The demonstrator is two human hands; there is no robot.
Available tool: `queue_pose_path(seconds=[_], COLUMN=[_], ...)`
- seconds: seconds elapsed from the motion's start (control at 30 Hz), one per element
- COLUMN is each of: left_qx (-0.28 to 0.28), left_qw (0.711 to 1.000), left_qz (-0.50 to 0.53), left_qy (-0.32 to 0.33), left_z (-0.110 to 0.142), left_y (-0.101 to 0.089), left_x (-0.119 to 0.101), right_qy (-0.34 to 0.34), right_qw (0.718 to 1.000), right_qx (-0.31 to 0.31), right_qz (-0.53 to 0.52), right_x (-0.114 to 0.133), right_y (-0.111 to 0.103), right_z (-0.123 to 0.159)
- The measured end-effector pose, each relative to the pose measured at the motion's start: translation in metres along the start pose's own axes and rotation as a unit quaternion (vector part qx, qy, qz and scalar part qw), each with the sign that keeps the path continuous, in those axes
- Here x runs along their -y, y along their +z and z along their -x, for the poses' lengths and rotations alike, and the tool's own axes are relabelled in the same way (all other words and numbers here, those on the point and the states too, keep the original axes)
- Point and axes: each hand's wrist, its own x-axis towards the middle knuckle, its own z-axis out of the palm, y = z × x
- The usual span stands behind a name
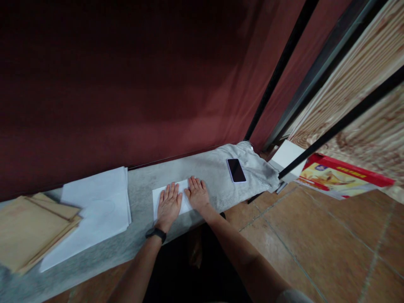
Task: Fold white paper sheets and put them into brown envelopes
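My left hand (pixel 168 205) and my right hand (pixel 197 193) both lie flat, fingers stretched out, on a small folded white sheet of paper (pixel 157 198) on the grey cloth-covered bench (pixel 208 168). The two hands are side by side, pressing on the paper. A black watch (pixel 155 233) is on my left wrist. Neither hand grips anything.
A stack of white paper (pixel 97 206) lies to the left, with brown envelopes (pixel 28 227) beyond it. A dark phone (pixel 236 170) rests on the cloth to the right. A white box (pixel 286 156) and a red printed carton (pixel 341 176) stand at the right. A dark red curtain (pixel 126 84) hangs behind.
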Motion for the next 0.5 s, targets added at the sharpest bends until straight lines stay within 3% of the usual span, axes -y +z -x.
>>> queue_pose_path(seconds=[0.37,0.5], left_qx=[-0.003,0.0], left_qw=[1.0,1.0], left_qz=[-0.002,-0.001], left_qy=[0.003,0.005], left_z=[0.0,0.0], left_y=[-0.004,-0.003], left_x=[-0.003,0.0], right_qy=[0.076,-0.011], right_qw=[0.996,0.999], right_qx=[-0.034,-0.028], right_qz=[0.006,-0.018], right_x=[-0.015,-0.005], right_y=[-0.015,-0.014], right_z=[0.02,0.045])
